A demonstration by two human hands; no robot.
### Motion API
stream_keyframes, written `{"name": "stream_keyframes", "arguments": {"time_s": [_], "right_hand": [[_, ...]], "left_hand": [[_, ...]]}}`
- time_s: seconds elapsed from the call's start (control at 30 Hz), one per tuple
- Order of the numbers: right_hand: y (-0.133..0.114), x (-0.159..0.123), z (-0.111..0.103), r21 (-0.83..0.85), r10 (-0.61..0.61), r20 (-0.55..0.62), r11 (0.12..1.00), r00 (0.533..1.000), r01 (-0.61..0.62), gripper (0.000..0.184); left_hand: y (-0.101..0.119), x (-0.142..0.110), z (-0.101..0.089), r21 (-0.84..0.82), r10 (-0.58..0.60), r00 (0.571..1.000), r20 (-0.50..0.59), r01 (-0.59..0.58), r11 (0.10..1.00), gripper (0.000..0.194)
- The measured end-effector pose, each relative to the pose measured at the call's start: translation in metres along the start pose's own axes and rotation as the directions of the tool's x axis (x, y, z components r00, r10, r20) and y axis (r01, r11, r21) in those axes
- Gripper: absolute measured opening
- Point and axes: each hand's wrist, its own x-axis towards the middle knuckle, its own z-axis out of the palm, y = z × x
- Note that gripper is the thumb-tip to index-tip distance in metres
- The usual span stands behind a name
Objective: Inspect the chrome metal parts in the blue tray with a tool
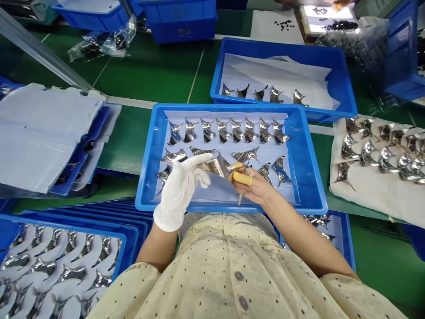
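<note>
A shiny curved metal piece point(217, 165) with pointed ends is held between both hands above a blue tray point(146, 177). My left hand point(181, 188), in a white glove, is closed on its left end, the index finger stretched along the upper edge. My right hand point(250, 182), with yellow finger cots on its fingers, grips the right end. A thin stick-like tool point(239, 199) also sticks out below the right hand; its kind is unclear. On the tray's white liner, similar metal pieces point(237, 130) stand in a back row, with others lying around my hands.
Behind is another blue tray point(345, 84) with several pieces. More pieces rest on a padded white sheet point(375, 190) at right and in stacked trays point(129, 239) at lower left. Covered trays point(46, 137) stand left. Plastic bags point(116, 42) and blue bins point(182, 26) sit farther back.
</note>
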Motion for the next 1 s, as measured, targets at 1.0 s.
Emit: {"name": "stream_keyframes", "arguments": {"time_s": [1.0], "right_hand": [[-0.018,-0.032,0.021,-0.556,-0.430,0.028,0.744,0.902,0.371,0.021]], "left_hand": [[-0.014,-0.004,0.000,0.616,0.422,0.903,0.078,-0.376,0.693,0.039]]}}
